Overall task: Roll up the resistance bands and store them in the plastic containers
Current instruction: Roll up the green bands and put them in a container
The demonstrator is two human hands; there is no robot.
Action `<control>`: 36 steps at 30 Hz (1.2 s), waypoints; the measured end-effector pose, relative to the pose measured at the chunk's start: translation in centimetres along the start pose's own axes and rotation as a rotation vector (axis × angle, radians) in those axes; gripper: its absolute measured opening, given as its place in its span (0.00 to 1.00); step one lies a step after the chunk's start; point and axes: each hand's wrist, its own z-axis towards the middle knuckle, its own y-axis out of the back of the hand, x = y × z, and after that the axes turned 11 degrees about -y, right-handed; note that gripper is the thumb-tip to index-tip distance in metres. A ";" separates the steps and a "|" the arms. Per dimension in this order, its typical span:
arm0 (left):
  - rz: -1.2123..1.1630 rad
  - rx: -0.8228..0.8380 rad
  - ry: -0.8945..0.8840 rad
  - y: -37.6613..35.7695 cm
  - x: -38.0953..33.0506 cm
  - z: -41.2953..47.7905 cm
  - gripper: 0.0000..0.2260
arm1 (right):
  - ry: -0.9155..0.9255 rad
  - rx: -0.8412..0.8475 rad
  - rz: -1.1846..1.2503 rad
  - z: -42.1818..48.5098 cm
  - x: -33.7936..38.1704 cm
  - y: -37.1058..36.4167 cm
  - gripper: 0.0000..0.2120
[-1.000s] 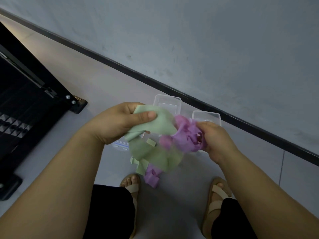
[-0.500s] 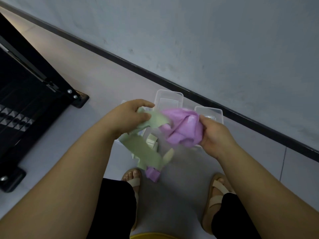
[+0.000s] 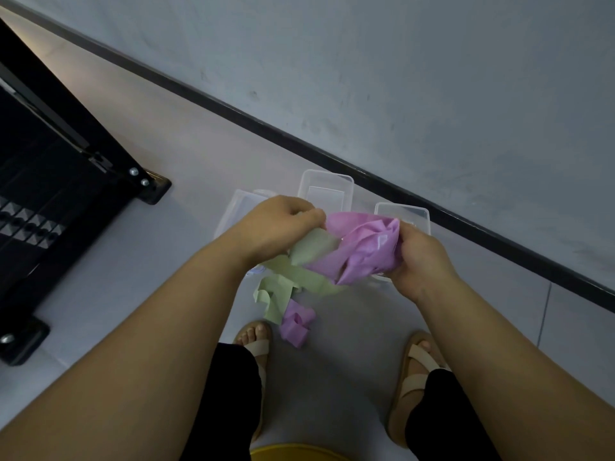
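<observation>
In the head view, the left hand is clamping its grip on the green band. The right hand is closing its grip round the bunched purple band. Both are hanging tangled above the open plastic containers on the floor. Separating the bands fully and flattening one before rolling is probably serving best.

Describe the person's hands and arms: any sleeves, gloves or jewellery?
The left hand and right hand are bare: no gloves, rings, watch or bracelets in view. The left forearm and right forearm are uncovered to the picture's edge, with no sleeve showing.
</observation>
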 end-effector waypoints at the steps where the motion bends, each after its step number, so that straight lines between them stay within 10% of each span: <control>1: 0.057 0.051 -0.004 0.0 0.2 0.0 0.10 | 0.022 -0.009 0.024 0.0 -0.1 0.2 0.11; 5: 0.172 0.103 0.001 0.5 0.5 -0.1 0.09 | 0.113 -0.046 0.042 0.6 -0.5 1.0 0.09; 13: -0.437 0.029 -0.142 1.5 -0.3 -1.2 0.03 | 0.042 -0.024 -0.325 1.4 -2.8 0.9 0.09; 22: -0.373 0.076 -0.067 1.6 0.2 -0.5 0.06 | 0.645 0.436 -0.815 -2.1 -1.1 -0.7 0.17; 29: -0.173 -0.190 0.180 2.0 1.8 0.2 0.10 | 0.809 0.106 -0.541 -3.6 -0.3 -0.1 0.09; 36: -0.434 -0.053 0.118 2.6 1.2 -0.1 0.08 | 0.584 0.025 -0.624 -2.0 -0.4 0.8 0.15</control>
